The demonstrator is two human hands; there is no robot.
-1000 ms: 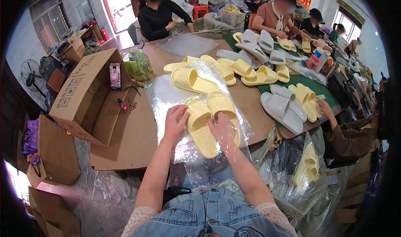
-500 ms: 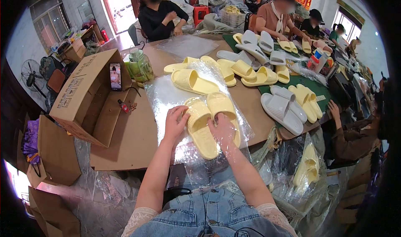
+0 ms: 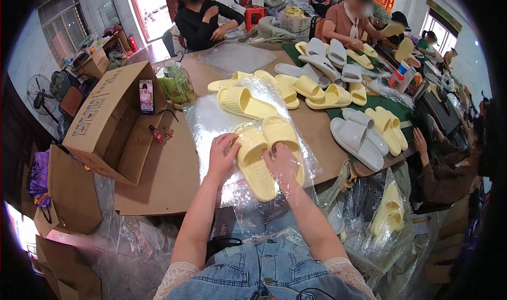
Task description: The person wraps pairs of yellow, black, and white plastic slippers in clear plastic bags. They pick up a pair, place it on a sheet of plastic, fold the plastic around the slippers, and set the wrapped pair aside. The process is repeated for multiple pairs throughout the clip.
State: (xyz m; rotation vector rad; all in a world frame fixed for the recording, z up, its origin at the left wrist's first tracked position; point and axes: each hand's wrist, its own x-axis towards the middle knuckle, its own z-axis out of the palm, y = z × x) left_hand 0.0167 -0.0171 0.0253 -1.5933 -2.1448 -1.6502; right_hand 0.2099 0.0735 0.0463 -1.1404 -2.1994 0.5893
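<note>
A pair of yellow slippers [image 3: 257,178] lies side by side before me, toes away, with clear plastic bag [image 3: 211,186] film under and around them. My left hand [image 3: 223,153] is at the outer side of the left slipper, its fingers bent against the strap and closed on the bag's film. My right hand [image 3: 282,162] has its fingers in the strap opening of the right slipper and the thumb between the two, gripping it. Shiny film lies along my right wrist. Just beyond, another yellow slipper [image 3: 245,103] rests on its side on the bags.
An open cardboard box [image 3: 92,123] stands left, with a phone [image 3: 146,96] leaning inside. Behind it is a glass jar [image 3: 178,83]. Grey slippers [image 3: 356,139] and more yellow ones lie right. Co-workers sit across the table; a bagged yellow pair [image 3: 388,210] hangs low at right.
My hands and the slippers under them have hardly moved. Across the table, a co-worker has lifted yellow slippers off the table. The person in black has shifted their arms.
</note>
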